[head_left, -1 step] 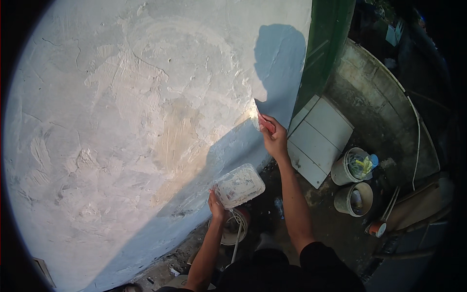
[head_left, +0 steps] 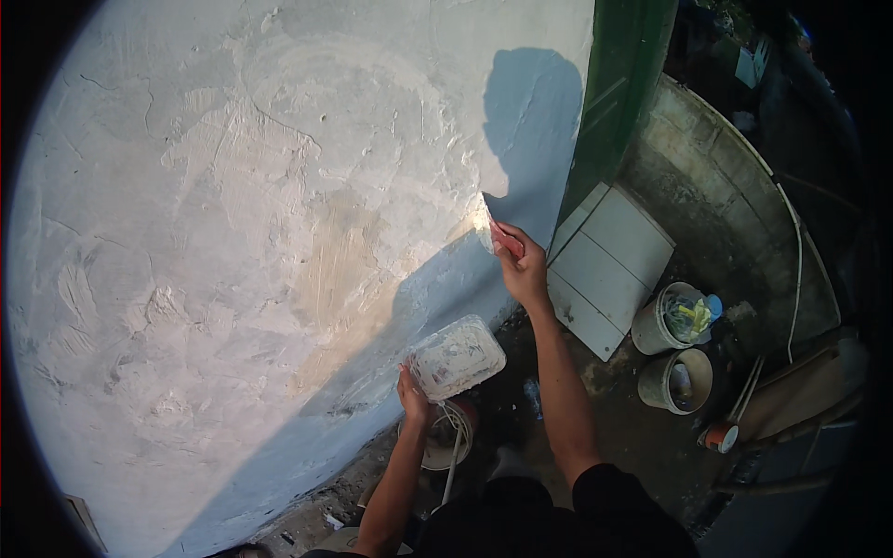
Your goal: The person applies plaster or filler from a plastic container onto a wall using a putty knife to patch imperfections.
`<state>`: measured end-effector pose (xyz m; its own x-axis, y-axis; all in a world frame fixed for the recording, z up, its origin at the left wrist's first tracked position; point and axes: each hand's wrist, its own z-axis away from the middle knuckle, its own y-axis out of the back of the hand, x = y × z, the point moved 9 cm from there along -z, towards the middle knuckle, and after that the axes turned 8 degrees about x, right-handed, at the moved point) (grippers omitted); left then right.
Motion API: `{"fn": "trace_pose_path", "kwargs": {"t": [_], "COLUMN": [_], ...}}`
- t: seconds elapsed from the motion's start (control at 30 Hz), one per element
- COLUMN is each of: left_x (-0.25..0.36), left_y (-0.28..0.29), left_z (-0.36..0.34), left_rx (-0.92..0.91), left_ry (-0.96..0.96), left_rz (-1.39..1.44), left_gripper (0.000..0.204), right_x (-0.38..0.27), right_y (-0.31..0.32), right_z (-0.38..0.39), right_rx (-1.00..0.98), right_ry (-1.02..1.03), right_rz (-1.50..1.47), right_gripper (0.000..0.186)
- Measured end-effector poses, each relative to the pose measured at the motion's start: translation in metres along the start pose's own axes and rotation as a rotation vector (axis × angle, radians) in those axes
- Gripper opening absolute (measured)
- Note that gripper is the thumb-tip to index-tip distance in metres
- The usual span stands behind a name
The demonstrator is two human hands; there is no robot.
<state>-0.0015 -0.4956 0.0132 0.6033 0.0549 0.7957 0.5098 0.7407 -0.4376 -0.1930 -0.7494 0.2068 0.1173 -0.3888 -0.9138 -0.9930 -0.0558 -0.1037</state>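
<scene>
Scraper point(head_left: 502, 241) nudged slightly down; right grip point(head_left: 527, 276) clamped on it, left grip point(head_left: 413, 398) on tray point(head_left: 459, 358).

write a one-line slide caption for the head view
Right hand holds a red-handled putty knife at a patchily plastered wall; left hand holds a smeared, whitish rectangular tray.

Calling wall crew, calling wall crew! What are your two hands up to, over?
Right hand: gripping red-handled scraper, blade at the wall. Left hand: holding smeared tray. Two buckets off right, clear of both hands.
</scene>
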Motion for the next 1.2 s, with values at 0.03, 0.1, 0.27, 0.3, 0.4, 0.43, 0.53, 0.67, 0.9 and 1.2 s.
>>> {"fn": "trace_pose_path", "kwargs": {"t": [0.03,0.1,0.27,0.3,0.4,0.43,0.53,0.67,0.9,1.2], "left_x": [-0.001,-0.001,-0.007,-0.007,-0.002,-0.002,-0.004,-0.010,-0.007,-0.013], "left_y": [0.000,0.000,-0.004,-0.003,-0.022,-0.023,-0.019,-0.008,0.008,0.054], "left_z": [0.001,0.003,-0.009,-0.013,-0.012,-0.012,-0.013,-0.008,0.013,0.027], "left_rx": [-0.002,-0.004,-0.026,-0.028,-0.053,-0.055,-0.032,-0.017,0.032,0.146], "left_ry": [0.003,0.001,0.010,0.002,0.012,0.012,0.026,0.026,0.015,-0.001], "left_rz": [0.001,-0.012,-0.001,0.019,0.001,0.001,0.007,0.008,0.048,0.057], "left_gripper": [0.062,0.062,0.062,0.062,0.061,0.061,0.061,0.062,0.056,0.054], "right_x": [0.001,0.006,0.013,0.014,0.008,0.004,-0.001,-0.006,-0.017,-0.024], "right_y": [0.000,-0.002,-0.007,-0.013,-0.015,-0.017,-0.027,-0.036,-0.049,-0.074], "right_z": [0.002,0.007,0.012,0.016,0.023,0.026,0.038,0.052,0.073,0.106], "right_rx": [0.001,-0.029,-0.035,-0.051,-0.051,-0.050,-0.061,-0.051,-0.037,-0.043], "right_ry": [0.001,-0.022,-0.050,-0.064,-0.053,-0.051,-0.093,-0.090,-0.097,-0.143], "right_rz": [0.004,-0.053,-0.082,-0.093,-0.061,-0.061,-0.077,-0.137,-0.149,-0.178], "right_gripper": [0.027,0.028,0.027,0.027,0.027,0.027,0.028,0.027,0.028,0.028]}}
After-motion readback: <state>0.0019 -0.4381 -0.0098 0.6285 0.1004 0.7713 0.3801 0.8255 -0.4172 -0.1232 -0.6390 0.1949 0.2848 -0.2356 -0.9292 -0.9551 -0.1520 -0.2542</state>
